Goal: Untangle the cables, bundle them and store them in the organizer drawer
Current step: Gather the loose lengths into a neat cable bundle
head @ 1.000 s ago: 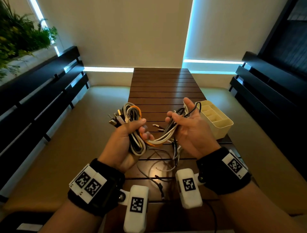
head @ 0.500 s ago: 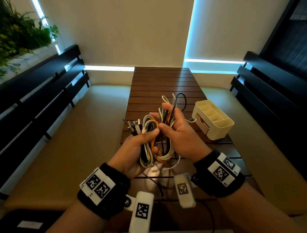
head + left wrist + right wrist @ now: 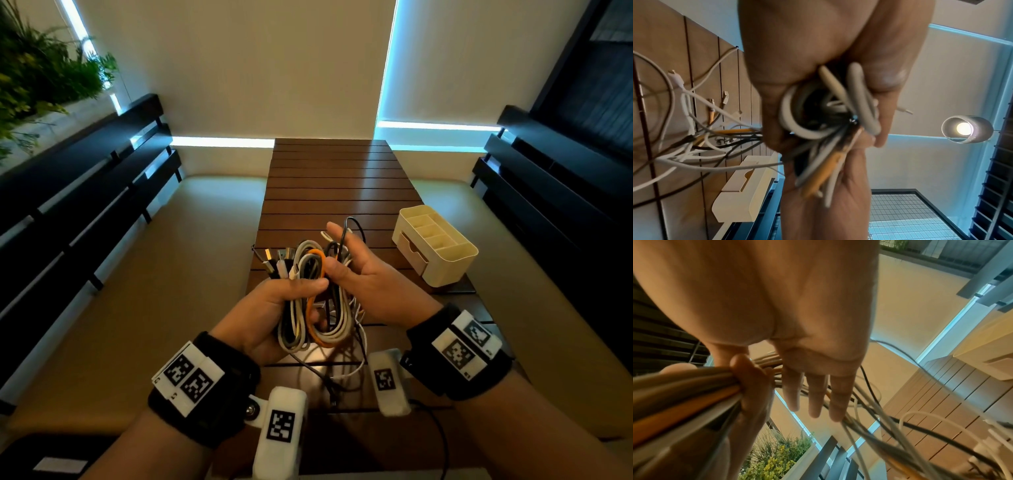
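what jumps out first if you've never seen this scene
The bundle of cables, white, grey, black and one orange, gripped in the left hand above the near end of the slatted wooden table, with the right hand pinching strands beside it. The cream organizer stands on the table's right edge.

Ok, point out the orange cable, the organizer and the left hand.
orange cable [image 3: 317,255]: head view, top of its loop.
organizer [image 3: 448,270]: head view, its front wall below the compartments.
left hand [image 3: 270,308]: head view, back of the hand gripping the cables.
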The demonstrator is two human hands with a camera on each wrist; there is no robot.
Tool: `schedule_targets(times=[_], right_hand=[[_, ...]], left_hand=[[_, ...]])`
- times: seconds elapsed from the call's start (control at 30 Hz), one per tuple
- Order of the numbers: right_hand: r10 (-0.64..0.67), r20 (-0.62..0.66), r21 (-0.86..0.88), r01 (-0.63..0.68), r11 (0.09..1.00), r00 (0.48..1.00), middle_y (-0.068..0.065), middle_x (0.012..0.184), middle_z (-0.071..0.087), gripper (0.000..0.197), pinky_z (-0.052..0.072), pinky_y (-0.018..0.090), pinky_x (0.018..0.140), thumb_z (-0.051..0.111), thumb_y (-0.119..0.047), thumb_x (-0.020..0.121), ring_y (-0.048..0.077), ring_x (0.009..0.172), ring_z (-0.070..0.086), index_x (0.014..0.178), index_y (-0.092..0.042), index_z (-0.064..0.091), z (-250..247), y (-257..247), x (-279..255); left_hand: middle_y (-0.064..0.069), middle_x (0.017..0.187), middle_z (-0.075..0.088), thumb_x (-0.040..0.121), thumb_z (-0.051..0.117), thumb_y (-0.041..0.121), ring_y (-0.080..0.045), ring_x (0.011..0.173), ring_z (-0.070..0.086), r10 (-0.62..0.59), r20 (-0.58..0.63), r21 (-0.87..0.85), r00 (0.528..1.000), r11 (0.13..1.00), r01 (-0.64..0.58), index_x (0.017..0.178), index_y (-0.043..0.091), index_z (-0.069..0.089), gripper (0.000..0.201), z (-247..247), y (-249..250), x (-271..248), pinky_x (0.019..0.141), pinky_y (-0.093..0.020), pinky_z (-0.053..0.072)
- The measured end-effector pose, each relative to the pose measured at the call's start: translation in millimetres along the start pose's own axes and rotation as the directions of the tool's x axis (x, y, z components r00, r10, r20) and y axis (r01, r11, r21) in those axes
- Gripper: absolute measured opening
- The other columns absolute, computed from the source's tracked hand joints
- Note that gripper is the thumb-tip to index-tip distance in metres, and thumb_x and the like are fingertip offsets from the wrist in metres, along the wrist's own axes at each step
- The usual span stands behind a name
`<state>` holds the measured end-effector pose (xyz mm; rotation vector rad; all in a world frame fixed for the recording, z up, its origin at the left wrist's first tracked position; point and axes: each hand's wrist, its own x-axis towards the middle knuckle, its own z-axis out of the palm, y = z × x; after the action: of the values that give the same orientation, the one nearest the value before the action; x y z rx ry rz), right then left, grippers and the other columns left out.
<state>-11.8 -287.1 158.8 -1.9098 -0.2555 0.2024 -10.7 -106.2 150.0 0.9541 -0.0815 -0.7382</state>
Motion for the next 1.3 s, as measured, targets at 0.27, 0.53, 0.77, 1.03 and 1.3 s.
schedule_targets(times=[0.27, 0.53, 0.77, 1.03, 1.3], right_hand=[[0.002, 0.069, -0.111, 0.006, 0.994, 0.998, -0.009, 0.146, 0.045, 0.073, 0.04, 0.019, 0.105, 0.044, -0.053, 0.091, 0.002, 0.128, 0.048, 0.156, -0.035, 0.015, 6.2, -2.7, -3.0], [-0.124, -0.279, -0.33, 0.026, 0.944, 0.952, -0.009, 0.08, 0.072, 0.045, 0.058, 0.028, 0.075, 0.064, -0.046, 0.092, 0.003, 0.074, 0.07, 0.13, -0.023, 0.059, -2.6, 3.5, -5.6], [-0.335, -0.067, -0.557, 0.244, 0.794, 0.94, -0.014, 0.143, 0.034, 0.08, 0.03, 0.035, 0.112, 0.075, -0.028, 0.078, 0.01, 0.135, 0.034, 0.147, -0.033, 0.036, -3.0, 10.0, -9.8], [-0.242, -0.205, -0.5, 0.111, 0.859, 0.949, -0.007, 0.093, 0.064, 0.014, 0.051, 0.038, 0.079, 0.069, -0.026, 0.087, 0.013, 0.088, 0.058, 0.094, -0.033, 0.059, -9.3, 34.8, 19.4], [-0.294, -0.493, -0.559, -0.039, 0.828, 0.819, -0.01, 0.082, 0.057, 0.012, 0.041, 0.029, 0.059, 0.061, -0.03, 0.089, 0.014, 0.074, 0.055, 0.083, -0.027, 0.051, -46.2, 31.0, 40.0]], left_hand=[[-0.021, 0.088, 0.071, 0.077, 0.066, 0.011, -0.03, 0.072, 0.073, -0.062, 0.033, 0.056, 0.998, 0.997, 0.061, 0.106, 0.001, 0.069, 0.031, -2.3, -2.5, -2.3, 0.06, -0.038, 0.06], [-0.012, 0.073, 0.069, 0.08, 0.057, 0.004, -0.023, 0.064, 0.069, 0.013, -0.091, 0.038, 0.996, 0.999, -0.009, 0.093, 0.002, 0.068, 0.017, -4.2, -6.9, 5.8, 0.059, -0.035, 0.059], [-0.016, 0.079, 0.067, 0.067, 0.073, 0.006, -0.027, 0.068, 0.071, -0.012, -0.073, 0.039, 0.997, 0.999, 0.015, 0.099, 0.001, 0.066, 0.033, -7.2, -4.4, 7.3, 0.066, -0.039, 0.061], [-0.008, 0.068, 0.048, 0.073, 0.064, 0.008, -0.017, 0.049, 0.052, -0.008, 0.033, 0.126, 0.999, 0.992, 0.004, 0.097, 0.001, 0.059, 0.026, 5.5, 1.9, -1.4, 0.051, -0.034, 0.052], [-0.002, 0.06, 0.041, 0.071, 0.056, 0.006, -0.014, 0.042, 0.045, 0.087, 0.032, 0.077, 0.996, 0.993, -0.09, 0.087, 0.003, 0.062, 0.017, 10.1, 23.9, -8.7, 0.044, -0.028, 0.049]])
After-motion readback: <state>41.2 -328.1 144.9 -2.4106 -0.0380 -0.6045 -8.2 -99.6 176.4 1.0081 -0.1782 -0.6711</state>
